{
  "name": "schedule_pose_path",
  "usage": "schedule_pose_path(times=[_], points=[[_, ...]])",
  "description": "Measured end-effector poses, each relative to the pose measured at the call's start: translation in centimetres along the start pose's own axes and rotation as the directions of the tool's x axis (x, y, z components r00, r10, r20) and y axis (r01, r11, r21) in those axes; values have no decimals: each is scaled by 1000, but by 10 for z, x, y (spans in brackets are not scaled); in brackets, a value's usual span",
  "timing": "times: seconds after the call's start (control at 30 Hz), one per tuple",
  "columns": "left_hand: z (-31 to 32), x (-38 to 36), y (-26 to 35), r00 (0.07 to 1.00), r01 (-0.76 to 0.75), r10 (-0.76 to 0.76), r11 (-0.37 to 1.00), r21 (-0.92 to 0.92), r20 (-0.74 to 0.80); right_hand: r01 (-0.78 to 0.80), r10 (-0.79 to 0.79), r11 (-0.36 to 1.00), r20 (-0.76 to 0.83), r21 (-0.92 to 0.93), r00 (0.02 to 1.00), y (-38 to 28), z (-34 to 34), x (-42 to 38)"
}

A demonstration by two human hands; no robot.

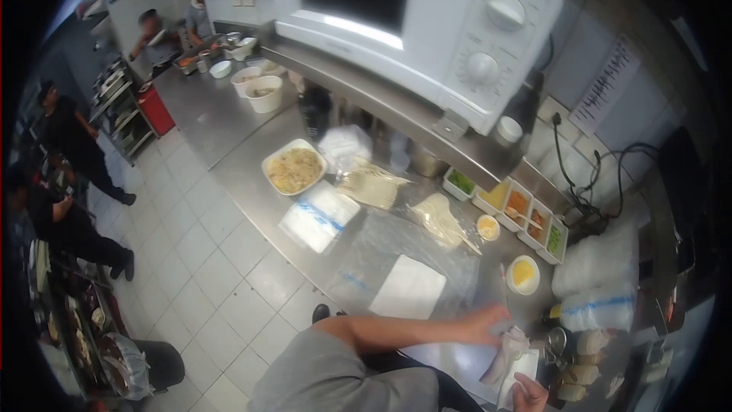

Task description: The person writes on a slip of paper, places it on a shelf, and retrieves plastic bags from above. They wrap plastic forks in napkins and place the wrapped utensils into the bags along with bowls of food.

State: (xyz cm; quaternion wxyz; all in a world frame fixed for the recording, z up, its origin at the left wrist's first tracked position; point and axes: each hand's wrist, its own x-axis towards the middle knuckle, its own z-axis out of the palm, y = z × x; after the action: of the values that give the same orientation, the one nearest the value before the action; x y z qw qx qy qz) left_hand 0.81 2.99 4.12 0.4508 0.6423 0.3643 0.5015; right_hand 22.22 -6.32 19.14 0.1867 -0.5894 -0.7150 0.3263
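My left hand (488,326) reaches across the counter at the lower right, its fingers closed on the top of a crumpled whitish cloth (512,347). Just below, at the frame's bottom edge, my right hand (528,394) has its fingers curled against a flat white piece (524,372) beside the cloth; I cannot make out whether it is paper or more cloth. A white sheet (409,288) lies on clear plastic left of my forearm. Near my left hand stands a white bowl of yellow liquid (523,275).
A microwave (412,23) sits on a steel shelf (381,91) over the counter. Tubs of chopped ingredients (518,202) line the back. A container of mixed food (294,168), wrapped flat dough-like sheets (371,183) and white packets (319,216) lie leftward. Several people stand at left.
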Motion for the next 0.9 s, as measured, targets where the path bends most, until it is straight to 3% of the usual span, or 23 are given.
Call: schedule_pose_path(times=[0.03,0.07,0.1,0.13,0.17,0.23,0.3,0.33,0.4,0.43,0.5,0.57,0.63,0.77,0.87,0.9], points=[[-34,-7,-9,977,168,-177,982,-83,-116,62,-62,998,24,-11,998,-8,6,10],[-61,-17,-63,932,-30,-81,954,-298,-354,98,-95,994,70,-47,993,-15,11,21],[-126,-41,-54,917,-128,-182,709,-693,-355,116,-113,992,81,-38,990,-26,18,31],[-180,-69,-23,799,-76,-314,792,-605,-512,174,-172,985,103,-19,980,-39,26,39],[-228,-91,-5,592,106,-451,865,-491,-668,230,-228,973,122,1,966,-51,33,48],[-299,-144,14,287,98,-374,927,-361,-882,251,-239,967,191,-40,952,-71,50,69],[-351,-178,36,32,219,-460,869,-443,-887,457,-452,883,75,-105,889,-95,75,81],[-371,-194,35,24,216,-453,873,-438,-891,402,-410,911,125,90,903,-109,85,89],[-405,-216,28,182,188,-627,778,-599,-757,381,-397,917,172,120,901,-130,100,99],[-414,-219,25,179,186,-624,781,-597,-761,351,-375,926,215,142,902,-139,107,102],[-421,-210,29,306,248,-662,749,-614,-684,399,-424,904,203,154,883,-154,122,107],[-422,-205,26,319,276,-647,762,-586,-692,443,-467,882,187,159,864,-165,135,108],[-426,-203,15,339,186,-580,813,-552,-740,373,-401,912,184,170,897,-170,145,109],[-453,-194,16,248,139,-594,804,-578,-766,387,-409,906,120,172,905,-174,162,111],[-498,-197,-21,282,105,-607,789,-605,-743,372,-389,913,80,166,918,-185,169,113],[-506,-197,-23,273,79,-535,841,-536,-799,401,-415,905,87,141,906,-188,172,114]])
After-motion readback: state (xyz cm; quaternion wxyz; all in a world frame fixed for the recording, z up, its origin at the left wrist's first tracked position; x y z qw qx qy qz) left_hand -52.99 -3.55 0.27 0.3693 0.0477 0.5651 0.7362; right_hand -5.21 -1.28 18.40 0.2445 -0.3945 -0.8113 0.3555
